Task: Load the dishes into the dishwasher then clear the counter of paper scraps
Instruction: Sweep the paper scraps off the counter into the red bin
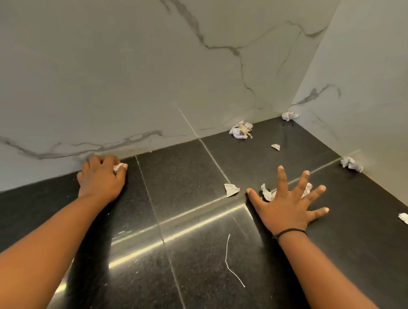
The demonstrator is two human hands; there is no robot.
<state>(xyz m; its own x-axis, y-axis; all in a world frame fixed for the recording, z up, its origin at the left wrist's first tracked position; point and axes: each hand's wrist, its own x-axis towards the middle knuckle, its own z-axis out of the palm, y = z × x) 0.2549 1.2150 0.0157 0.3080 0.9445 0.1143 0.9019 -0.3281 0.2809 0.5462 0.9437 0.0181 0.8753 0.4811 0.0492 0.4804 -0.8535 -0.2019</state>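
Clearly I read no writing anywhere. My left grip (101, 178) pinches a paper scrap (118, 167) beside the marble wall (132, 69); my right grip (287, 204) is spread over another scrap (268, 193). More crumpled scraps (241, 129) lie on the black glossy tabletop (186, 167).

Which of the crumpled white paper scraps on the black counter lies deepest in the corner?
The crumpled white scrap where the two marble walls meet; every other scrap lies nearer the person.

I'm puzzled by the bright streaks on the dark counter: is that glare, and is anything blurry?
Head view: the streaks are glare from a light on the glossy counter, running between the left hand and right hand; the paper scraps look sharp; the wide lens bends the wall edges.
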